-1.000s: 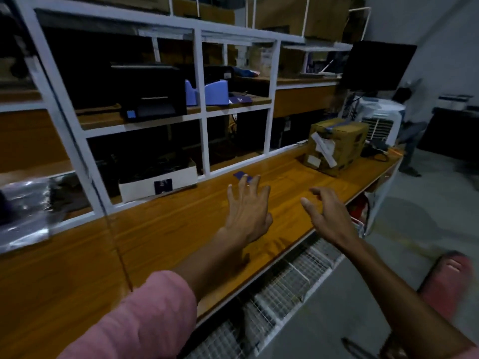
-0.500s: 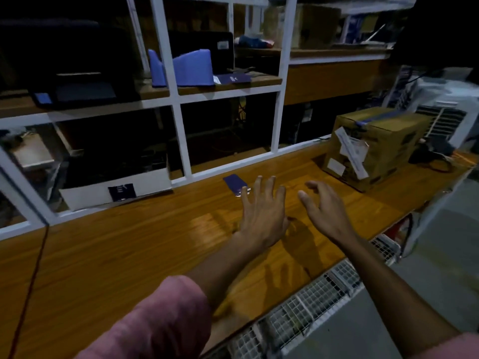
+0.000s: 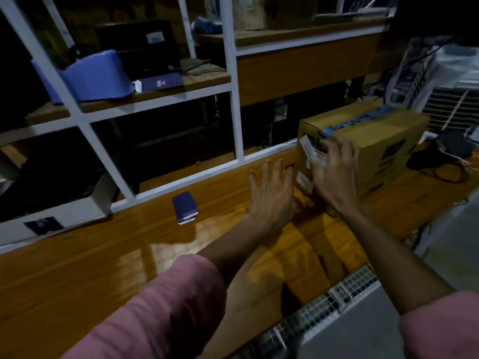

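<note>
Apparently touching the cardboard box [image 3: 383, 156], the right hand [image 3: 334, 177] spreads wide, left hand [image 3: 272, 198] open beside.

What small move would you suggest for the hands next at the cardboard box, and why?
Probably slide the left hand forward onto the left side of the box. The right hand seems to lie with spread fingers on its labelled face, though blurred, while the left hand hovers open just short of it, above the counter. Two hands would likely allow a firm grip.
</note>
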{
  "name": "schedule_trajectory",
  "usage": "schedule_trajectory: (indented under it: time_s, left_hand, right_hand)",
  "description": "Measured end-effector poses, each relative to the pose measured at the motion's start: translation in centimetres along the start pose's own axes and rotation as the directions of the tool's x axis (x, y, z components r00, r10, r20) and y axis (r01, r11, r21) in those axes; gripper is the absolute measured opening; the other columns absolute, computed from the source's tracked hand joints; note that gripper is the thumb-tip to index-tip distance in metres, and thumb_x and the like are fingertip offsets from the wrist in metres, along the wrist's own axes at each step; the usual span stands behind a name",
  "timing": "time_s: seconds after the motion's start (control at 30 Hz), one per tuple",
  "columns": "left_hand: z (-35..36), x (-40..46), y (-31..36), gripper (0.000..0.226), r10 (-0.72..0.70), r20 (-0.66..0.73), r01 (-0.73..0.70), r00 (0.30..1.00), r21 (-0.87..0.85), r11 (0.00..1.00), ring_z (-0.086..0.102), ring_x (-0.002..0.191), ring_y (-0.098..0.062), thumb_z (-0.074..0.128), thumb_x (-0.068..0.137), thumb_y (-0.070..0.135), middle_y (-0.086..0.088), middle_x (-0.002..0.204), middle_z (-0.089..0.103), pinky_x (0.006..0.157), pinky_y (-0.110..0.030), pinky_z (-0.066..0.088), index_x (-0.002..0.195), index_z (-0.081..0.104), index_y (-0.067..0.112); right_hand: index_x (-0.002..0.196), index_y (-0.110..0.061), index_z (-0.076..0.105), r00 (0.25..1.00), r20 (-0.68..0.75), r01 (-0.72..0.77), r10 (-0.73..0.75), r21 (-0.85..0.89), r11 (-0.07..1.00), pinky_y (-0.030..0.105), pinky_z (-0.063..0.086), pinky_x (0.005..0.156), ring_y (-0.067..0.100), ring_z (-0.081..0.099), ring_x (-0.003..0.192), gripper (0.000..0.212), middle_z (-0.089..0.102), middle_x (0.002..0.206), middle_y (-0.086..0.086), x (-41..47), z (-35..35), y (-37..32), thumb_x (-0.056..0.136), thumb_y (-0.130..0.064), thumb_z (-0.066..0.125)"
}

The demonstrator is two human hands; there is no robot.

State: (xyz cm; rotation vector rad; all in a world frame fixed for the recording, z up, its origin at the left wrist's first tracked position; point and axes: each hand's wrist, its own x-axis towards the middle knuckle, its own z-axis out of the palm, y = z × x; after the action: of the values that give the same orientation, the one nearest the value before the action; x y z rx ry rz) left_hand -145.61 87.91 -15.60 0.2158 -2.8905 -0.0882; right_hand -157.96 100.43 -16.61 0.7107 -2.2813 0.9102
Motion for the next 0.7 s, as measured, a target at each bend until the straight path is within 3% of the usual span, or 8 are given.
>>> schedule_trajectory:
  time_s: [0.1,0.17,0.27,0.4,0.47,0.57,0.7]
  left_hand:
    - [0.3,2.0,1.1,0.079,-0.013,-0.008,0.013,1.000,0.006,1.000,-0.001,0.152,-0.039,0.060,0.092,0.037,-0.012,0.165,0.007,0.118,-0.067,0.011,0.156,0.018,0.017]
    - [0.4,2.8,1.4,0.078,-0.024,-0.009,0.024,1.000,0.015,1.000,0.000,0.152,-0.039,0.058,0.092,0.036,-0.012,0.165,0.008,0.118,-0.066,0.010,0.156,0.017,0.017]
    - [0.8,4.0,1.9,0.080,-0.042,0.008,0.043,0.999,-0.021,0.999,-0.001,0.152,-0.038,0.058,0.092,0.035,-0.012,0.165,0.006,0.119,-0.066,0.010,0.157,0.015,0.017]
    - [1.4,4.8,2.8,0.087,-0.011,-0.017,0.009,1.000,-0.089,0.996,-0.001,0.152,-0.037,0.058,0.090,0.042,-0.012,0.166,0.001,0.119,-0.064,0.010,0.158,0.009,0.016]
    - [1.8,4.5,2.6,0.090,0.031,-0.062,-0.038,0.998,-0.119,0.992,0.002,0.152,-0.036,0.056,0.090,0.051,-0.011,0.166,0.003,0.121,-0.061,0.011,0.158,0.009,0.015]
    - [3.0,2.8,1.4,0.080,0.104,-0.195,-0.116,0.975,-0.054,0.992,0.022,0.147,-0.032,0.061,0.090,0.048,-0.012,0.161,0.025,0.116,-0.057,0.028,0.151,0.022,0.015]
    - [3.2,-0.1,-0.4,0.056,0.066,-0.429,-0.106,0.901,-0.071,0.992,0.038,0.139,-0.034,0.057,0.096,0.030,-0.016,0.153,0.037,0.105,-0.055,0.041,0.145,0.039,0.009]
  right_hand:
    - [0.139,-0.011,0.040,0.999,0.030,-0.021,0.027,-0.192,0.981,0.068,0.031,0.105,0.043,0.022,0.144,0.054,0.030,0.155,0.019,3.0,-0.2,2.5,0.096,-0.043,0.049]
    - [0.143,-0.012,0.038,0.988,0.115,-0.069,0.107,-0.295,0.953,0.074,0.019,0.109,0.040,0.019,0.147,0.057,0.031,0.156,0.018,4.2,-0.4,3.8,0.098,-0.045,0.049]
    - [0.138,-0.011,0.047,0.974,0.166,-0.097,0.151,-0.294,0.951,0.074,0.018,0.109,0.035,0.029,0.142,0.054,0.044,0.146,0.017,4.1,-0.4,4.3,0.099,-0.049,0.046]
    - [0.129,-0.018,0.054,0.991,0.129,0.017,0.028,-0.334,0.942,0.070,0.017,0.110,0.029,0.037,0.138,0.044,0.051,0.140,0.009,1.3,0.0,1.7,0.099,-0.049,0.046]
    - [0.130,-0.021,0.056,0.989,0.140,0.089,-0.045,-0.321,0.943,0.069,0.015,0.111,0.025,0.037,0.140,0.039,0.052,0.142,0.002,-0.7,0.4,-0.2,0.097,-0.043,0.053]
    - [0.124,-0.020,0.063,0.982,0.116,0.172,-0.149,-0.218,0.961,0.064,0.018,0.112,0.017,0.044,0.135,0.033,0.062,0.129,-0.005,-3.6,0.9,-1.9,0.094,-0.034,0.058]
    - [0.091,-0.018,0.069,0.976,-0.064,0.215,-0.209,0.120,0.969,0.047,0.036,0.098,0.019,0.064,0.097,0.016,0.070,0.091,-0.005,-6.1,0.3,-3.5,0.096,-0.022,0.055]
